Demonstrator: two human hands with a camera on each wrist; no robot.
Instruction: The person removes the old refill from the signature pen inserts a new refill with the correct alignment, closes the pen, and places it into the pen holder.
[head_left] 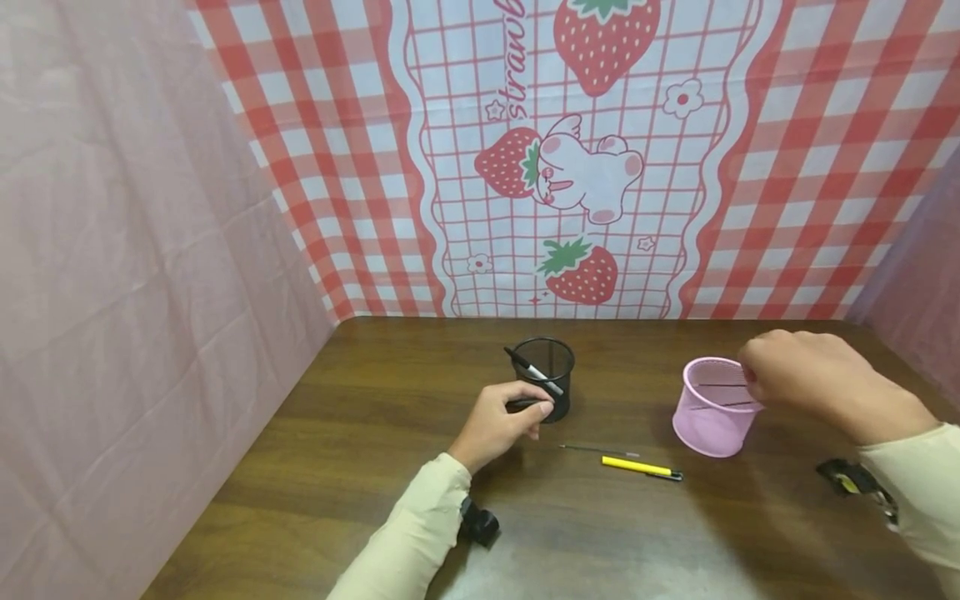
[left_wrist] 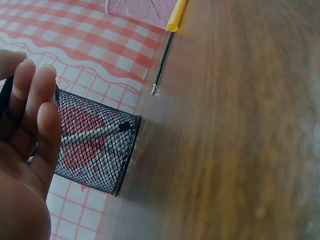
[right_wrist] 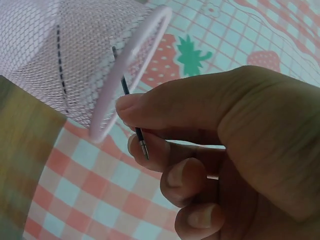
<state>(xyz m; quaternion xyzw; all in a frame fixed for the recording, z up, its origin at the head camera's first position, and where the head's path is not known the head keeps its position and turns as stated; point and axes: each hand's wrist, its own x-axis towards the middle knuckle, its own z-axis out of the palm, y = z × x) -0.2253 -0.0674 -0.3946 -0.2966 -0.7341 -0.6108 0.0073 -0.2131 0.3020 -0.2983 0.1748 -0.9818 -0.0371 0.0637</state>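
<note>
My right hand (right_wrist: pixel 200 115) pinches a thin dark pen refill (right_wrist: pixel 125 86) between thumb and finger at the rim of the pink mesh cup (right_wrist: pixel 90 60); the refill's other end is inside the cup. A second dark refill shows through the mesh. My left hand (head_left: pixel 502 418) holds a black pen-like piece (left_wrist: pixel 6 94) in front of the black mesh cup (left_wrist: pixel 95 142). A white pen with a black end (head_left: pixel 536 372) leans in that cup.
On the wooden table (head_left: pixel 360 467) between the hands lie a thin refill (head_left: pixel 596 451) and a yellow pen (head_left: pixel 637 467). A checked strawberry cloth (head_left: pixel 360 167) hangs behind, with a pink cloth (head_left: pixel 150 250) at the left.
</note>
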